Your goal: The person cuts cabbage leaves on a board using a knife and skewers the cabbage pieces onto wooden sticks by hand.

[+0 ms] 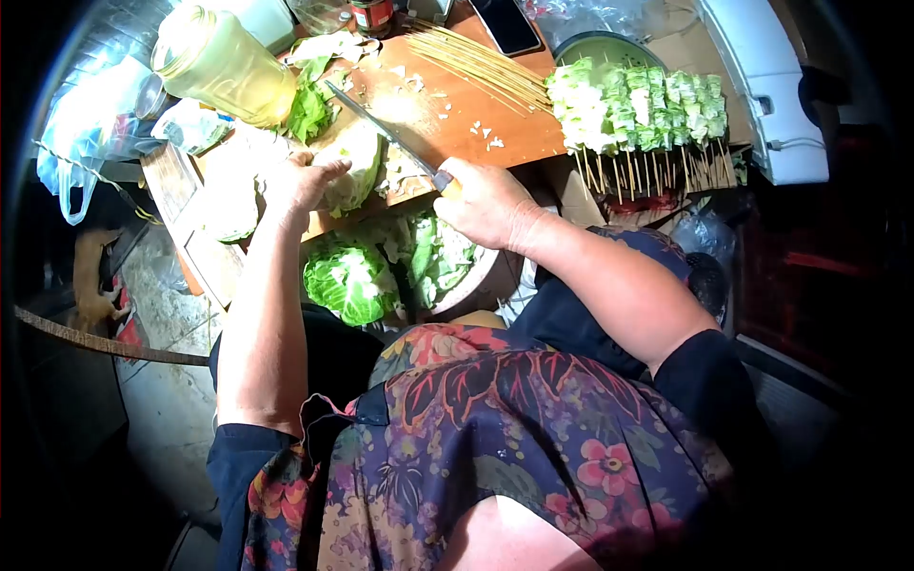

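My right hand (pixel 483 205) is closed round the handle of a knife (pixel 388 130), whose long blade points up and left over the wooden board. Beside the blade lies a pale green cabbage piece (pixel 354 176). My left hand (pixel 303 183) grips this piece at its left side, thumb stretched over it; strong light washes out the fingers. Another pale cabbage piece (pixel 231 209) sits left of my left wrist. Below the board edge, a basin (pixel 473 285) holds cabbage leaves and a rounder green cabbage piece (pixel 347 281).
Bamboo skewers (pixel 481 67) lie across the board (pixel 433 119) near a phone (pixel 506 26). Skewered cabbage leaves (pixel 640 107) are stacked at the right. A large jar of yellowish liquid (pixel 224 67) stands at the upper left, near plastic bags (pixel 90 138). A cat-like tan animal (pixel 93 276) is on the floor.
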`<control>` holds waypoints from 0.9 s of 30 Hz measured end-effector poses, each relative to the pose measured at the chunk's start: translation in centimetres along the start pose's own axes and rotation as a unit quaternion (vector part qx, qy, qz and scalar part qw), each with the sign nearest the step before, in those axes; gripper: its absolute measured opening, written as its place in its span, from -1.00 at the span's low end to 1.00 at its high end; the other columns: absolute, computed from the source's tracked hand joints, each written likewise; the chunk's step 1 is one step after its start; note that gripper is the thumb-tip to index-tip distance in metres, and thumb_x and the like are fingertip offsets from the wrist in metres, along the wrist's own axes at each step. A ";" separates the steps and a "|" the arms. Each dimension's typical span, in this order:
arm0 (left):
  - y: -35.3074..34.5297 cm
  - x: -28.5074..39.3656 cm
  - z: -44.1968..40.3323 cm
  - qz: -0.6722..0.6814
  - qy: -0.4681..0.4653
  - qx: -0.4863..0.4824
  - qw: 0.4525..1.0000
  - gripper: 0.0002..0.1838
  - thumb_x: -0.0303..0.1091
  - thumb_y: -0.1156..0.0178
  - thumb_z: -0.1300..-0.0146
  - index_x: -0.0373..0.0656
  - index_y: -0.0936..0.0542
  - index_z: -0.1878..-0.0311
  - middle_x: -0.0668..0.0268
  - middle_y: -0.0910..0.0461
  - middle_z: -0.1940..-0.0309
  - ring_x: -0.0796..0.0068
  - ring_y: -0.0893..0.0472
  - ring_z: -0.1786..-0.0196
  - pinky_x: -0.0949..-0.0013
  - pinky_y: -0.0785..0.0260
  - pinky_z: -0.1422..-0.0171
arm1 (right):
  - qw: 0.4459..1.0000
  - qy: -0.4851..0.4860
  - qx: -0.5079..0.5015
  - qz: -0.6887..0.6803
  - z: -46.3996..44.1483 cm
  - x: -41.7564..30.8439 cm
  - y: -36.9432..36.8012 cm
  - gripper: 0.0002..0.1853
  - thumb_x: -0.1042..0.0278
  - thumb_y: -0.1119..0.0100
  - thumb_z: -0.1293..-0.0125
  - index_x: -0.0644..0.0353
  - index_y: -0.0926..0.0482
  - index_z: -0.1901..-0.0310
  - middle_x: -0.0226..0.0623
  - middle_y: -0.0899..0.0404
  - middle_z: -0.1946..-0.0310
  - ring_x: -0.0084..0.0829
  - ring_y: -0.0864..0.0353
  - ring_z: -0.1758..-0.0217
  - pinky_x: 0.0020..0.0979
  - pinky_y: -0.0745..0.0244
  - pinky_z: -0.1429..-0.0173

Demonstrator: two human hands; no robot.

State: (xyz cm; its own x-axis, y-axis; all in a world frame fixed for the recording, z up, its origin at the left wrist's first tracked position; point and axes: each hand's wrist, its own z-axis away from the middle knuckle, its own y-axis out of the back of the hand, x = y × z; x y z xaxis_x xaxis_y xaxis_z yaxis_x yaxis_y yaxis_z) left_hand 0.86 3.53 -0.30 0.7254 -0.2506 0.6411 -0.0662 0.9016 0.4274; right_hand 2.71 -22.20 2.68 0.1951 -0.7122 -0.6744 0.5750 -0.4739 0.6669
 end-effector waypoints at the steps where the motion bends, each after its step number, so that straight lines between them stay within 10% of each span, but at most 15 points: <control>1: -0.1 0.1 0.1 -0.006 -0.008 0.022 1.000 -0.10 -0.13 -0.50 0.05 -0.47 -0.31 -0.27 -0.04 -0.56 0.01 0.31 -0.64 0.12 0.34 -0.57 0.22 | 1.000 -0.002 -0.011 -0.001 0.0 -0.2 0.0 -0.71 0.22 -0.10 -0.10 0.24 -0.47 0.21 0.05 -0.56 0.36 0.02 -0.56 0.23 -0.15 -0.45 0.11; 27: -0.3 0.6 1.2 -0.006 0.029 0.054 0.998 -0.38 -0.22 -0.44 -0.06 -0.34 -0.50 -0.16 0.14 -0.64 0.12 0.43 -0.63 0.13 0.42 -0.50 0.08 | 0.984 -0.029 -0.170 0.032 -2.9 -0.5 -0.2 -0.71 0.30 -0.04 -0.18 0.35 -0.49 0.17 0.14 -0.58 0.28 0.03 -0.59 0.14 -0.16 -0.47 0.04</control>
State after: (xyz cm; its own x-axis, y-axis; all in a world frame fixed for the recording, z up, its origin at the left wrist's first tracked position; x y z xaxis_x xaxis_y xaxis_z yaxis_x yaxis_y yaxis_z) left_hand 0.43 2.67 0.71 0.7644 -0.2377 0.5993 -0.1285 0.8547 0.5029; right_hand 4.82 -20.19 1.96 0.1986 -0.7679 -0.6090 0.7981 -0.2339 0.5553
